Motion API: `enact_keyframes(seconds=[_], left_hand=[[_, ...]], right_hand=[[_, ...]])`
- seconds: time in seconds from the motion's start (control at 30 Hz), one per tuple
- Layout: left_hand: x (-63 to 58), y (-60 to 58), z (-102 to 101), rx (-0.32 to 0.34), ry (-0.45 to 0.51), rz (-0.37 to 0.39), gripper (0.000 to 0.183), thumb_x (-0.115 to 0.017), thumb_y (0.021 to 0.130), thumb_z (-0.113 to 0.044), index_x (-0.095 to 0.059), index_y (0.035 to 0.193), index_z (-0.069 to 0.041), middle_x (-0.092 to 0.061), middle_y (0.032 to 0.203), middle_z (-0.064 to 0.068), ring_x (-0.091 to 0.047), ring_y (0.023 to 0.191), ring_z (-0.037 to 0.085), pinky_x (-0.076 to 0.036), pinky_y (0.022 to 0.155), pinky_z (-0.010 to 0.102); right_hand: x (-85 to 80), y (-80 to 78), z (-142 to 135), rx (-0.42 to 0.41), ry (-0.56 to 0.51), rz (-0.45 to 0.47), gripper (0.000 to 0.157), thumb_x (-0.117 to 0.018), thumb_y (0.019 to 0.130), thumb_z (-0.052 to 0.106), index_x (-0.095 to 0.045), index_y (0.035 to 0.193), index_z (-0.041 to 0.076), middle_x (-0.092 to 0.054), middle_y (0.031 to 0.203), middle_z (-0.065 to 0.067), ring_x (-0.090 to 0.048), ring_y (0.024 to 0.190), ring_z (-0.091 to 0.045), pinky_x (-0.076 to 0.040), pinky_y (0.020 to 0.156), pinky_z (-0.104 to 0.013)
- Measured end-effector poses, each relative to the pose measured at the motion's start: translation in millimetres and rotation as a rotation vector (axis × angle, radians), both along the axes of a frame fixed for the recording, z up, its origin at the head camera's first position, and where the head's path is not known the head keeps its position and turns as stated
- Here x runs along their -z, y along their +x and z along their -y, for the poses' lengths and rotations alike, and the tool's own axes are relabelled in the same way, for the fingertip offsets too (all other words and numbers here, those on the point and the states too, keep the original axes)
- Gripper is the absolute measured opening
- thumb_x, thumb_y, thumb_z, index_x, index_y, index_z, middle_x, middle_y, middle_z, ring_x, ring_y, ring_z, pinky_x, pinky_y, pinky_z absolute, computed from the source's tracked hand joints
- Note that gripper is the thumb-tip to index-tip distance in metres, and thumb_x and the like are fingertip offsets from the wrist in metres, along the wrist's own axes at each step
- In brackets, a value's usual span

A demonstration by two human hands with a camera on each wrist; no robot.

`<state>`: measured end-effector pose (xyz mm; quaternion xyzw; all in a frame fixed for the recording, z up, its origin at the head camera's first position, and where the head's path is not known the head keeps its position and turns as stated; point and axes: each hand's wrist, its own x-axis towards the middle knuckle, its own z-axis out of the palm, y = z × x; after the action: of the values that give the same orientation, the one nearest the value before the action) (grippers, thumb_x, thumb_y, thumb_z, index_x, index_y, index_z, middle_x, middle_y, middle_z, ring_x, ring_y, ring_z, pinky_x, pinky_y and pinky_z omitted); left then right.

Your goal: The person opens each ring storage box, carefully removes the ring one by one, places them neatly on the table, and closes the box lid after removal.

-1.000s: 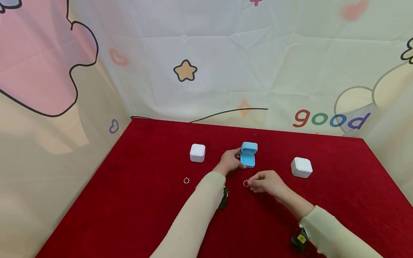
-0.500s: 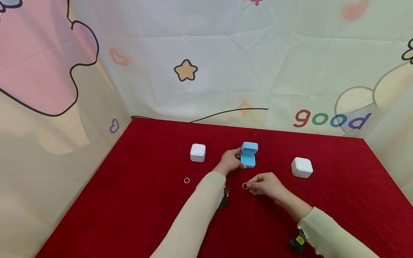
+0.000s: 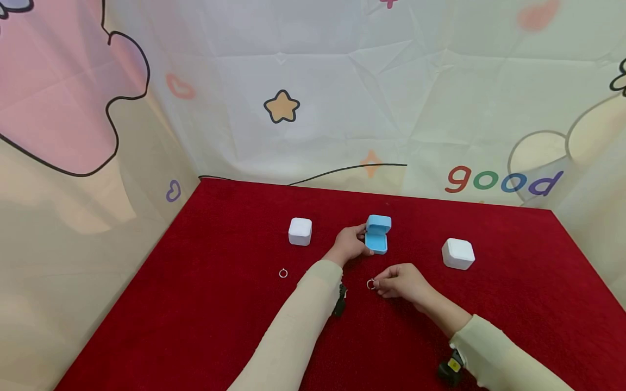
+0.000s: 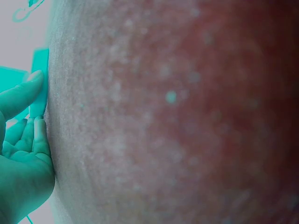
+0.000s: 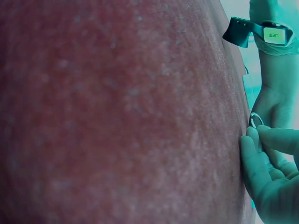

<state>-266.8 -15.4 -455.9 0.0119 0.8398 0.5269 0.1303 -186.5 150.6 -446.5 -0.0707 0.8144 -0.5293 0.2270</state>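
In the head view a light blue ring box (image 3: 376, 241) stands with its lid raised on the red cloth. My left hand (image 3: 349, 243) holds it from its left side, and the left wrist view shows the thumb (image 4: 23, 95) and fingers on either side of the box (image 4: 39, 84). Nearer to me, my right hand (image 3: 402, 282) pinches a silver ring (image 3: 370, 284) between thumb and fingertips, close over the cloth. The same ring (image 5: 256, 120) stands upright at the fingertips in the right wrist view. Another ring (image 3: 283, 273) lies to the left of the left forearm.
Two closed white ring boxes stand on the red cloth (image 3: 205, 320): one white box (image 3: 300, 232) behind the loose ring, another white box (image 3: 458, 253) to the right. A printed curtain (image 3: 342, 108) rises behind the table and at both sides.
My right hand has drawn back slightly toward me with the ring, away from the blue box. The left hand and the box have stayed in place.
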Motion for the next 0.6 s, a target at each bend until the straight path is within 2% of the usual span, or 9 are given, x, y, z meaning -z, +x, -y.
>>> enact_keyframes(seconds=[0.27,0.6], left_hand=[[-0.9,0.6,0.5,0.002,-0.006,-0.005,0.073,-0.079,0.087,-0.004,-0.049,0.153,-0.011,-0.063,0.144,0.011,-0.059,0.131,0.026,-0.052,0.107,0.033],[-1.5,0.9,0.4,0.006,-0.008,-0.004,0.073,-0.079,0.087,-0.004,-0.048,0.153,-0.01,-0.063,0.145,0.011,-0.059,0.131,0.026,-0.053,0.106,0.032]], right_hand=[[-1.0,0.4,3.0,-0.009,0.037,-0.03,0.021,-0.064,0.097,0.002,-0.072,0.104,-0.016,-0.079,0.09,-0.013,-0.07,0.072,-0.005,-0.063,0.072,-0.03],[-3.5,-0.9,8.2,0.015,0.107,-0.03,0.019,-0.063,0.095,0.0,-0.074,0.1,-0.014,-0.079,0.087,-0.014,-0.069,0.067,-0.006,-0.063,0.068,-0.03]])
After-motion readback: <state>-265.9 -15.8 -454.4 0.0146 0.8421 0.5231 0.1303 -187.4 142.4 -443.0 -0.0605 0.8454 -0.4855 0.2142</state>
